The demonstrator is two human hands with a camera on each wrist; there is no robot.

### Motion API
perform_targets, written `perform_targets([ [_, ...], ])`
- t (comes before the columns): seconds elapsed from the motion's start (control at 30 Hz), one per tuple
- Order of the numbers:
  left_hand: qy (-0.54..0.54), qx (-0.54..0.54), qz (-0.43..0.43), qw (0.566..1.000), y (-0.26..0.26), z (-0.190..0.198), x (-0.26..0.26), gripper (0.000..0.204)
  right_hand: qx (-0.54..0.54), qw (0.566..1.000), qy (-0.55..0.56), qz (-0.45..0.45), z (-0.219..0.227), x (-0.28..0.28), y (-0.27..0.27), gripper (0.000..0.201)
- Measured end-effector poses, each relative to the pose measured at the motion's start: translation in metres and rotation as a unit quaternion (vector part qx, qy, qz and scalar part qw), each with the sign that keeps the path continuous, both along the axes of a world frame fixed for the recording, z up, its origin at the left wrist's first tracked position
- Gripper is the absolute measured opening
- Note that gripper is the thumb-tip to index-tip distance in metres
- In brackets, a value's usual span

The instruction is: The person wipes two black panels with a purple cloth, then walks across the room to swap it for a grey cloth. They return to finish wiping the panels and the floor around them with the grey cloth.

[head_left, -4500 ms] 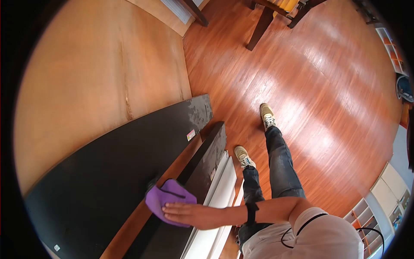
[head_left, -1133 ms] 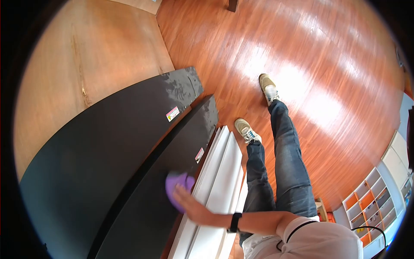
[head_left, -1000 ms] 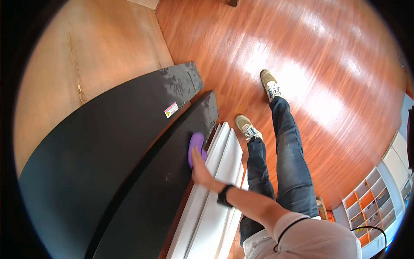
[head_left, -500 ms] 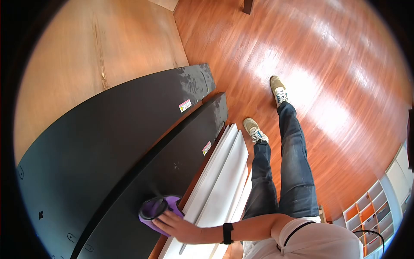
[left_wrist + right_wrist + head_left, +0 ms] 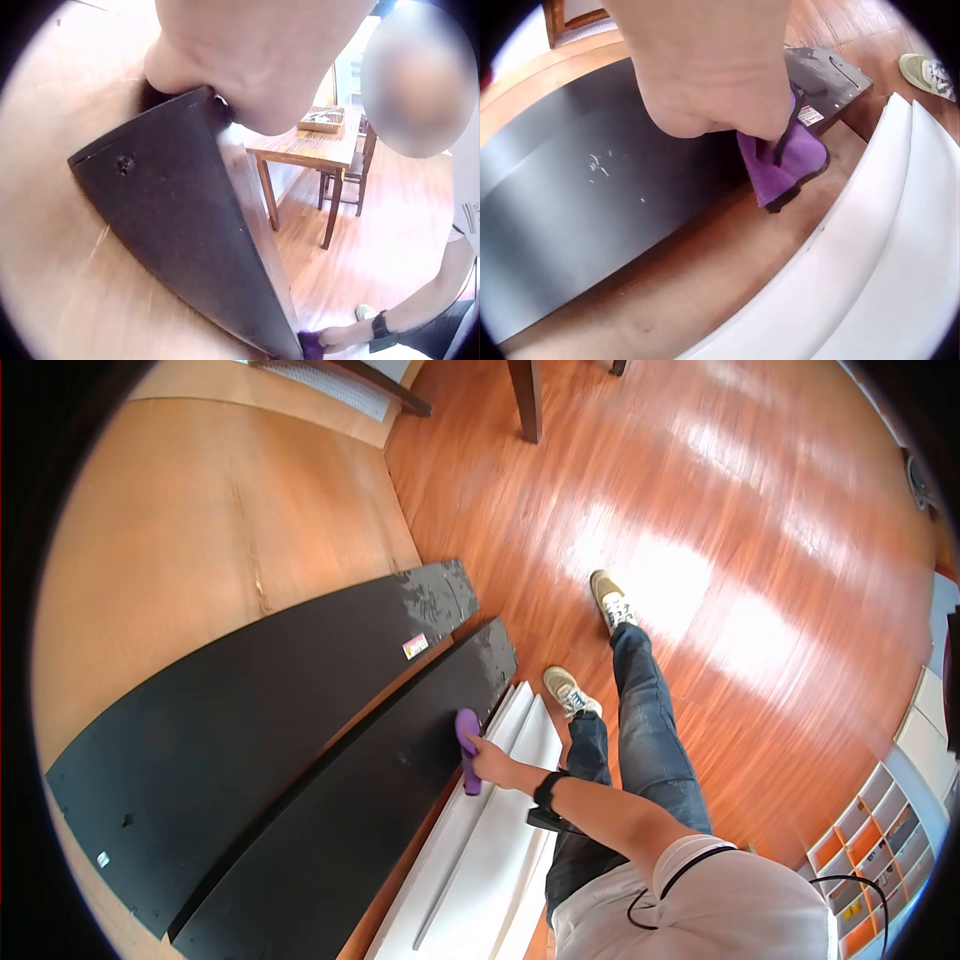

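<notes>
My right hand (image 5: 495,763) holds a purple cloth (image 5: 468,745) with dark edging at the lower long edge of the nearer black panel (image 5: 400,770). In the right wrist view the cloth (image 5: 799,161) hangs folded below the hand (image 5: 712,82), its fingers mostly hidden behind the palm. Behind the nearer panel is another long black panel (image 5: 270,680) with a label and pale smears at its far end. My left hand (image 5: 247,60) shows only in the left wrist view, right at the top corner of a black panel (image 5: 180,202); its fingers are hidden, so I cannot tell its grip.
White panels (image 5: 500,820) stand between the black ones and my legs. A large plywood surface (image 5: 180,520) lies behind. My shoes (image 5: 572,693) are on the glossy wood floor (image 5: 680,510). A wooden table (image 5: 300,154) and chair (image 5: 362,169) stand farther off.
Over the last half second my right hand has slid the cloth along the nearer panel toward its far, smeared end. At 4.5 s ago the cloth lay across that panel's upper edge.
</notes>
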State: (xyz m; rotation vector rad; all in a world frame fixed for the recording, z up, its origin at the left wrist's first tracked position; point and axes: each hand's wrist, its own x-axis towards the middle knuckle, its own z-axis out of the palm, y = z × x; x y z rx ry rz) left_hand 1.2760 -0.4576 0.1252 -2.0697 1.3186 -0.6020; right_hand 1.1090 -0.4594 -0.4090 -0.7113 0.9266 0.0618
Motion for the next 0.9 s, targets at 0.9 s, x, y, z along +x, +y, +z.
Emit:
perform_targets([
  [0.9,0.228,-0.184,0.246,0.924,-0.018,0.032,-0.022,0.065,0.16,0.982,-0.1,-0.009,0.168,-0.115,-0.33,0.075],
])
